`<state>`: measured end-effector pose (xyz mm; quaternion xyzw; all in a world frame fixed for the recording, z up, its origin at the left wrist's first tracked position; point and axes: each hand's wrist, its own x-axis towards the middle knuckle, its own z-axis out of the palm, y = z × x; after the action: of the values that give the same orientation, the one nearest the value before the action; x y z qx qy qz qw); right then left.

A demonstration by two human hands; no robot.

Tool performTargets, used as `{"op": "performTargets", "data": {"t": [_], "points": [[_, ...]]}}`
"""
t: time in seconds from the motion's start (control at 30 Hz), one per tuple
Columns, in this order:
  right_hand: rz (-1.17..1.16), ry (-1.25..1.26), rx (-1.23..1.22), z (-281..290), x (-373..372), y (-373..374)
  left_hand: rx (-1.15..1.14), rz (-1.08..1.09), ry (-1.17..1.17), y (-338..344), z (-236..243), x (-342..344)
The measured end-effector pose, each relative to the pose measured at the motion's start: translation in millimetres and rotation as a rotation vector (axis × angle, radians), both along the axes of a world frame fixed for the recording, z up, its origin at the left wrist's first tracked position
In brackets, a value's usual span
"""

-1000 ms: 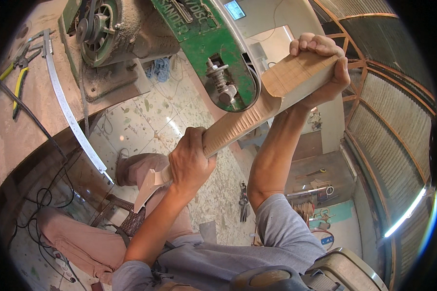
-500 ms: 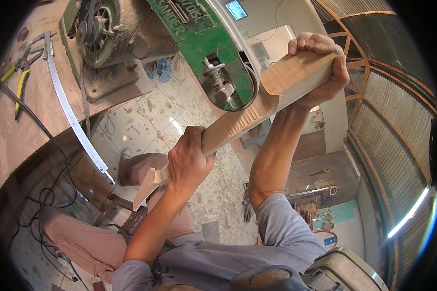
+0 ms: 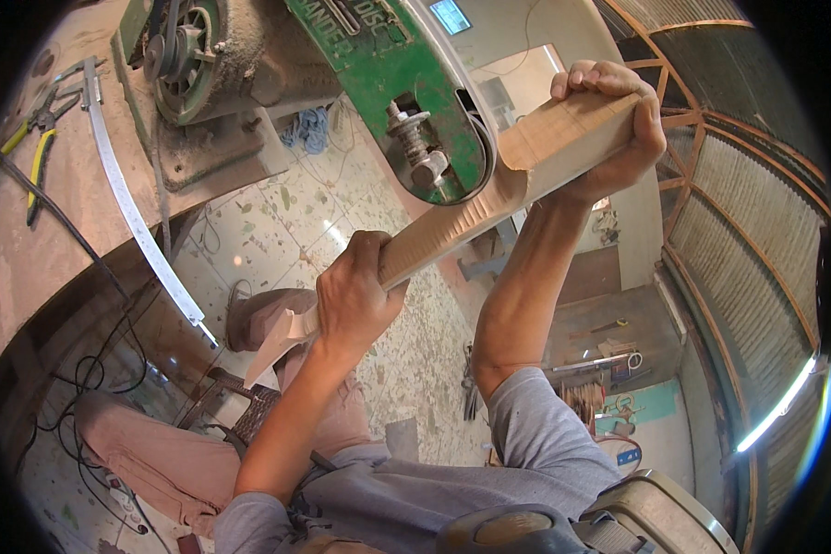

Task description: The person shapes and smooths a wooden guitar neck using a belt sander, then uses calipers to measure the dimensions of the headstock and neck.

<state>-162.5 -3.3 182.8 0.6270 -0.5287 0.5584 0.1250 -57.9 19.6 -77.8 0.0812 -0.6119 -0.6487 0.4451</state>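
Observation:
A pale wooden piece (image 3: pixel 452 231), shaped like an instrument neck, slants across the middle against the rounded end of a green belt sander (image 3: pixel 402 97). Ripple marks run over its slim shaft. At its upper right it widens into a thick block, and a flared, angled end shows at its lower left. My left hand (image 3: pixel 353 291) is wrapped round the shaft near that flared end. Around the far end of the block curl the fingers of my right hand (image 3: pixel 632 125). The wood touches the sander's end just where shaft and block meet.
On the wooden bench (image 3: pixel 74 203) at left lie yellow-handled pliers (image 3: pixel 39 175) and a long metal caliper (image 3: pixel 129 203). A dusty motor (image 3: pixel 249 69) stands behind them. Black cables (image 3: pixel 88 379) hang over the bench edge to the floor. A tool shelf (image 3: pixel 609 323) is at right.
The wooden piece has slid slightly toward the lower left at its flared end, with my left hand moving along. My right hand keeps its hold, shifted only slightly.

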Motion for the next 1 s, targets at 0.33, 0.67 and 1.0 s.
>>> {"op": "performTargets", "data": {"t": [0.33, 0.67, 1.0], "points": [[-0.155, 0.092, -0.004, -0.1, 1.8, -0.1, 0.001, -0.019, 0.022, -4.6, -1.1, -2.9], [-0.314, 0.162, 0.074, 0.3, 8.8, 2.9, 0.008, -0.070, 0.045, -8.4, -3.4, -4.5], [-0.366, 0.146, 0.035, -1.1, 9.0, -2.6, 0.042, -0.172, 0.027, -6.8, -3.2, -5.5]]}}
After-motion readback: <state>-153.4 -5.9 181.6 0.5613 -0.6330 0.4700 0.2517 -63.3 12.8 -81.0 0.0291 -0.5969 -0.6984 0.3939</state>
